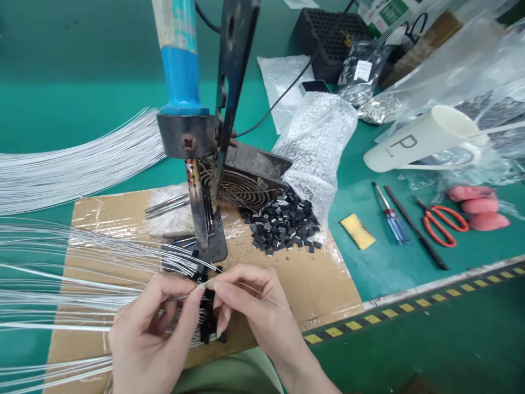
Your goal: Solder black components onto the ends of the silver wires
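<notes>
My left hand (153,328) is closed in a pinch, its thumb and index fingertips meeting those of my right hand (254,301). A thin silvery wire (268,300) trails out behind the pinching right fingers. What the left fingertips grip is too small to make out. Just under both hands, a row of black connectors (207,323) lies across the cardboard, with white wires (102,298) running from it to the left. Above the fingertips, a blue-handled soldering iron (180,82) points tip down, clamped in a black stand (227,93).
Small black connector pieces (285,221) lie piled beside a fan (250,175). A bundle of white wires (82,158) lies left on the green mat. At right are a yellow sponge (357,231), screwdriver (392,216), orange-handled pliers (443,221) and white mug (426,139).
</notes>
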Available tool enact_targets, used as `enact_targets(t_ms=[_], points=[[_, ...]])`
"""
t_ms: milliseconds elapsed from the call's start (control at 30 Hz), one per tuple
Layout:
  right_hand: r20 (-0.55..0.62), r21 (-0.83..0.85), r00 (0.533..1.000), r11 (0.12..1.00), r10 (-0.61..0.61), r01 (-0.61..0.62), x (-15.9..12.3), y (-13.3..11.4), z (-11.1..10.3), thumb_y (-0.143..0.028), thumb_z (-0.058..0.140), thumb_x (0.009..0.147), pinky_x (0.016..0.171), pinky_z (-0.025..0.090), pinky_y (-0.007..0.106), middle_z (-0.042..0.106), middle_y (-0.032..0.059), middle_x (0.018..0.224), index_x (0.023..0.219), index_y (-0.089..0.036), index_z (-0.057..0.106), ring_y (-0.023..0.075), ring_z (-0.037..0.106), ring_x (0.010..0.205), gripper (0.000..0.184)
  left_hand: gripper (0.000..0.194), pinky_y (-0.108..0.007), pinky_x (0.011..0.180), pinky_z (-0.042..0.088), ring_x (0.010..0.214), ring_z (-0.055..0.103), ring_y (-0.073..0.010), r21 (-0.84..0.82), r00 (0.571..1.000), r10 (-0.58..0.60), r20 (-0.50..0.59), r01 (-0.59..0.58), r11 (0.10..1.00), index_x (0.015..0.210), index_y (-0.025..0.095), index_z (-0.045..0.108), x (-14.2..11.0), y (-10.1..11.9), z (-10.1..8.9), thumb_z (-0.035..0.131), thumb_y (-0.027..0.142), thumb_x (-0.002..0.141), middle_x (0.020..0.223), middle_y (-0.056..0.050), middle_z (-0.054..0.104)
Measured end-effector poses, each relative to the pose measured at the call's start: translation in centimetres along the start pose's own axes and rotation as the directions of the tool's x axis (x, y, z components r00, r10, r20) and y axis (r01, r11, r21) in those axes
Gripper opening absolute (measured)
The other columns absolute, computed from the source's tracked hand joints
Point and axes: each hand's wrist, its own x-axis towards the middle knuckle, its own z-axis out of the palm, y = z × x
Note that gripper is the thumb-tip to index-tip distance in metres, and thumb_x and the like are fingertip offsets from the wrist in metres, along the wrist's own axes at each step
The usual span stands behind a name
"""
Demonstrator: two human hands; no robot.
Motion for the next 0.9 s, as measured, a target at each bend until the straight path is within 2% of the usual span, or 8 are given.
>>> enact_targets(t_ms=[167,433,533,700,800,900], points=[[-0.046,0.066,0.999,0.997,-0.030,0.033,-0.1,0.8,0.8,-0.036,0.097,0.081,0.049,0.060,0.013,0.076,-0.0020,0.066,0.079,-0.021,0.089,0.0067,0.069,0.045,0.018,0.014,-0.017,0.060,0.051,0.062,0.063,-0.0102,-0.027,0.998,-0.049,-0.040,0.048,0.999,0.085,0.024,0.073,-0.5,-0.2,0.3,0.078,0.035,0.092,0.071,0.003,0.072],[-0.112,0.126,0.986,0.983,-0.121,0.135,-0.3,2.7,1.6,-0.038,0.094,0.085,0.051,0.063,0.014,0.078,-0.0019,0.070,0.086,-0.023,0.091,0.0072,0.071,0.048,0.015,0.009,-0.017,0.051,0.053,0.057,0.069,-0.0120,0.019,0.998,0.056,-0.016,-0.056,0.998,0.091,0.024,0.072,-0.3,-0.9,0.1,0.075,0.032,0.095,0.071,0.002,0.075],[-0.135,0.147,0.984,0.979,-0.118,0.138,-0.4,2.9,1.8,-0.038,0.095,0.083,0.052,0.062,0.014,0.078,-0.0023,0.069,0.086,-0.024,0.091,0.0066,0.069,0.049,0.015,0.009,-0.016,0.048,0.052,0.055,0.068,-0.0117,0.009,0.997,0.068,-0.022,-0.067,0.998,0.090,0.024,0.072,-0.2,-0.6,0.3,0.075,0.030,0.095,0.068,0.003,0.074],[-0.144,0.192,0.982,0.970,-0.123,0.149,-0.2,3.3,2.3,-0.038,0.096,0.082,0.051,0.061,0.013,0.079,-0.0026,0.070,0.083,-0.024,0.090,0.0041,0.063,0.045,0.015,0.008,-0.013,0.045,0.052,0.045,0.063,-0.0080,-0.103,0.998,0.066,-0.011,-0.067,0.992,0.087,0.024,0.071,0.3,0.6,0.7,0.075,0.024,0.094,0.065,0.005,0.073],[-0.131,0.150,0.983,0.978,-0.127,0.146,-0.1,3.3,2.0,-0.040,0.093,0.086,0.050,0.061,0.016,0.079,-0.0016,0.070,0.086,-0.026,0.091,0.0058,0.063,0.045,0.015,0.006,-0.012,0.049,0.056,0.048,0.067,-0.0079,-0.162,0.999,0.044,-0.023,-0.047,0.986,0.087,0.024,0.073,0.7,1.1,0.9,0.076,0.023,0.093,0.069,0.005,0.076],[-0.086,-0.058,0.973,0.976,-0.214,0.209,-0.3,2.2,0.7,-0.044,0.082,0.096,0.045,0.060,0.022,0.079,0.0017,0.074,0.098,-0.026,0.092,0.0112,0.066,0.048,0.021,0.005,-0.009,0.055,0.058,0.054,0.071,-0.0079,-0.176,0.999,0.018,-0.050,-0.026,0.984,0.084,0.024,0.076,1.1,1.2,0.8,0.077,0.021,0.088,0.070,0.005,0.077]])
